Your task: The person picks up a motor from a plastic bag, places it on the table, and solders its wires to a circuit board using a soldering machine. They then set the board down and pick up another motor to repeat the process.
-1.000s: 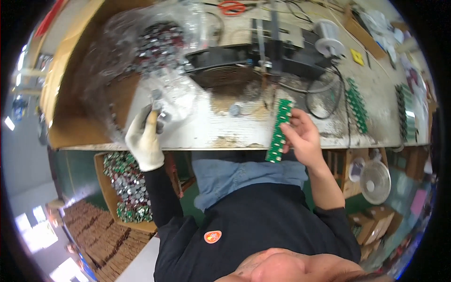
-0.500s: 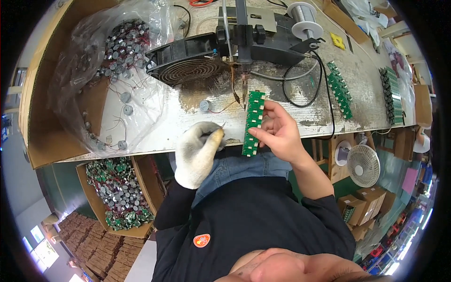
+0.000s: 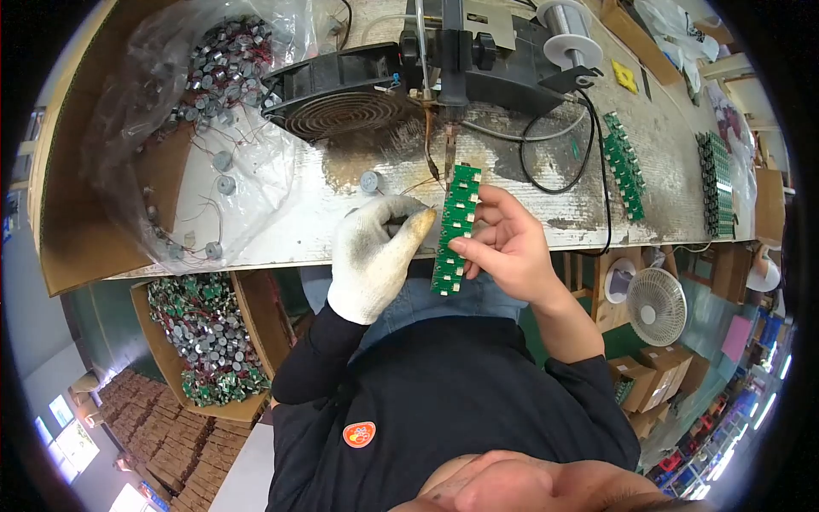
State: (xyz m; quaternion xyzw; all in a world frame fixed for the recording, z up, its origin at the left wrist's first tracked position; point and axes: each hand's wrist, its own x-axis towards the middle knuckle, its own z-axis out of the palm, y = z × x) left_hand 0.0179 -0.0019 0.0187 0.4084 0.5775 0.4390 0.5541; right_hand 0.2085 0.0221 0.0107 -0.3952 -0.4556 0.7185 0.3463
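Note:
My bare right hand (image 3: 512, 247) grips a long green circuit board strip (image 3: 461, 205) by its right edge, thumb on top and fingers behind. The strip stands nearly upright in view, with a row of pale pads. Its far end is close to the soldering iron tip (image 3: 450, 147) of the bench machine. My left hand (image 3: 372, 260), in a white glove with stained fingertips, is closed in a pinch beside the strip's left edge. What the pinch holds is too small to make out. Just beyond it a small round motor (image 3: 370, 181) lies on the bench, thin wires running right.
A black fan (image 3: 341, 115) and a solder wire spool (image 3: 570, 47) flank the machine. At left, a plastic bag (image 3: 286, 162) of wired motors lies in a cardboard box (image 3: 81, 247). More board strips (image 3: 624, 166) rest at right, past a black cable (image 3: 604, 205).
My left hand has moved right and away from me, up to the strip. My right hand keeps its hold; the strip has shifted slightly left. The whole view has shifted a little.

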